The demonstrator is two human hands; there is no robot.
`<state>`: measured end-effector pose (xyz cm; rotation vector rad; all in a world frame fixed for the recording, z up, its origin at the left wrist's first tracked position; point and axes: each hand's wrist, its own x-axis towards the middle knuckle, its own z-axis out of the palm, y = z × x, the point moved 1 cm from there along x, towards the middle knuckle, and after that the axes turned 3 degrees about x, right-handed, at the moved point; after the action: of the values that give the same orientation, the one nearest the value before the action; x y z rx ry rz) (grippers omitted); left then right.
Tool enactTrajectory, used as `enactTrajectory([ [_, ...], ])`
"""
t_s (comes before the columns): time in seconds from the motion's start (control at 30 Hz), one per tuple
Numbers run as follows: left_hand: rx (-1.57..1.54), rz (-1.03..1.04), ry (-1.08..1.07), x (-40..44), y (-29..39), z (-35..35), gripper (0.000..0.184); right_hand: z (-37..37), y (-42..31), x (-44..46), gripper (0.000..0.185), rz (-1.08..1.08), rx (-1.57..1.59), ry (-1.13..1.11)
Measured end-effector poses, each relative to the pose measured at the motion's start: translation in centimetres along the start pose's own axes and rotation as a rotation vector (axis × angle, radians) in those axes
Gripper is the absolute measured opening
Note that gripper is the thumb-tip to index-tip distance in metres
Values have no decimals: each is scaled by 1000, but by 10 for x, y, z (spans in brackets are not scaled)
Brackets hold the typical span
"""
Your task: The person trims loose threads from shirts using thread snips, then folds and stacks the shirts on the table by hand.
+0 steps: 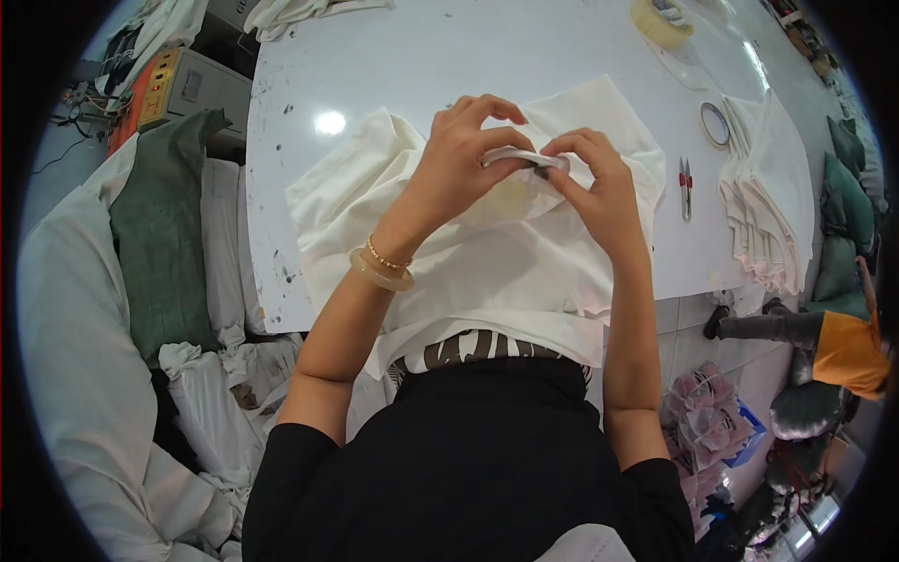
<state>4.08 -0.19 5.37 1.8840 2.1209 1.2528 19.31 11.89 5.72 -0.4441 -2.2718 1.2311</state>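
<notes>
White fabric (468,253) lies in loose folds over the near part of the white table and hangs over its front edge. Above it, my left hand (471,150) pinches a raised white edge of cloth between thumb and fingers. Close by on the right, my right hand (590,178) grips the other end of the same edge, fingertips pressed together. A small dark spot shows between the two hands; what it is I cannot make out.
On the table (375,56) are red-handled snips (686,190), a tape roll (714,125), a larger yellowish roll (663,22) and stacked white pieces (763,197). Sacks (167,234) stand left. A person in orange (847,354) is at far right.
</notes>
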Motion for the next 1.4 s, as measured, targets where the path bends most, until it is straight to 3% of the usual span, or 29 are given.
enactTrajectory([
  [0.17, -45, -231, -46, 0, 17, -17, 10, 5, -1, 5, 10, 56, 198, -15],
  [0.3, -122, -292, 0, -1, 28, -19, 11, 0, -10, 3, 10, 74, 122, -59],
  [0.4, -354, -544, -88, 2, 38, -23, 9, -3, -11, 0, 10, 19, 32, -77],
  [0.47, -308, -472, -113, 0, 27, -16, 9, -6, -9, -1, 11, 42, 99, -93],
  [0.57, -335, -500, -99, -3, 16, -7, 12, -32, 11, -9, 16, 149, -16, 149],
  [0.7, -417, -525, -34, -9, 7, 2, 14, -83, 97, -38, 28, 366, -804, 484],
  [0.8, -387, -482, -28, -7, 7, 3, 14, -91, 131, -49, 31, 544, -1175, 615],
  [0.9, -305, -432, -47, -6, 6, 1, 13, -88, 138, -45, 33, 633, -1228, 517],
  [1.2, -290, -407, -37, -11, 5, 0, 9, -100, 144, -50, 23, 478, -886, 585],
  [1.3, -347, -417, -34, -11, 5, 2, 9, -97, 113, -45, 19, 633, -366, 653],
  [1.4, -421, -497, -70, -8, 8, -2, 12, -92, 96, -39, 19, 487, 99, 573],
])
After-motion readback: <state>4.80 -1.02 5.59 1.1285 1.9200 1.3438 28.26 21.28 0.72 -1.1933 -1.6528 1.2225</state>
